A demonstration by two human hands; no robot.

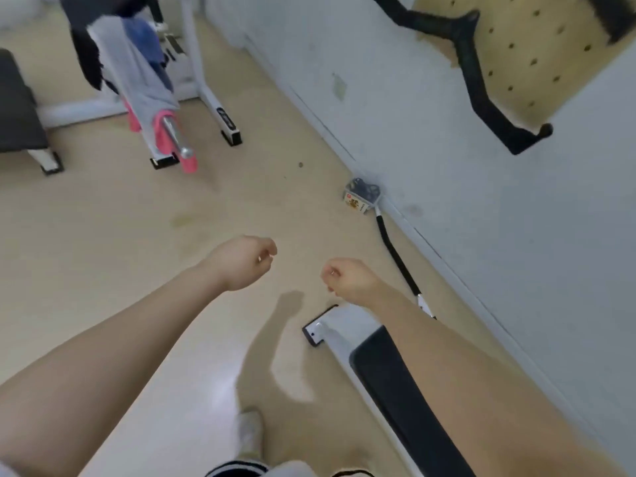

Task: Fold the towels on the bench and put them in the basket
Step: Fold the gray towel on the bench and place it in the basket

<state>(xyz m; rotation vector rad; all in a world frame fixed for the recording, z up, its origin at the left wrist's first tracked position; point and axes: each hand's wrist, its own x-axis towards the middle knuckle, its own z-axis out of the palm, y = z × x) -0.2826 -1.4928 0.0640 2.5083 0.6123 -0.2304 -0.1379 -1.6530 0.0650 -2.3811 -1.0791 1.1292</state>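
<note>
Several towels hang over a barbell rack at the upper left: a grey towel point(137, 74), a blue towel point(144, 39), a pink towel point(161, 132) and a black cloth point(87, 56). My left hand point(242, 263) and my right hand point(347, 278) are stretched out over the bare floor at mid-frame. They are far from the towels. The fingers of both hang loosely curled and hold nothing. A black padded bench point(402, 394) lies under my right forearm. No basket is in view.
A second black bench pad point(17, 108) sits at the left edge. The white rack frame point(206, 84) stands on black-capped feet. A small box point(361, 197) and a black-handled bar point(395, 253) lie along the grey wall. My shoe point(249, 432) is at the bottom.
</note>
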